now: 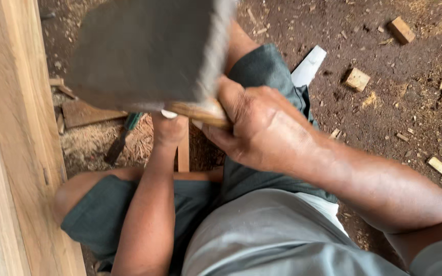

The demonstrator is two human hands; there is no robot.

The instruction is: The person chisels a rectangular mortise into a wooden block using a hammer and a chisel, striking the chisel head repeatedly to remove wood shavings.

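Observation:
My right hand (262,128) is closed around the pale wooden handle (200,113) of a broad, dark, flat-headed tool (144,51). The tool is raised close to the camera, is blurred, and hides what lies behind it. Just under the tool head, my left hand (169,130) is curled with the thumbnail up. It seems to grip a narrow upright wooden strip (183,151) between my knees. Most of that hand's fingers are hidden.
A wide wooden plank (11,153) runs along the left edge. A chisel with a green handle (124,137) lies on shavings by a flat brown board (85,112). Small offcuts (357,79) (401,29) (441,167) and a white strip (309,65) lie on the dirt.

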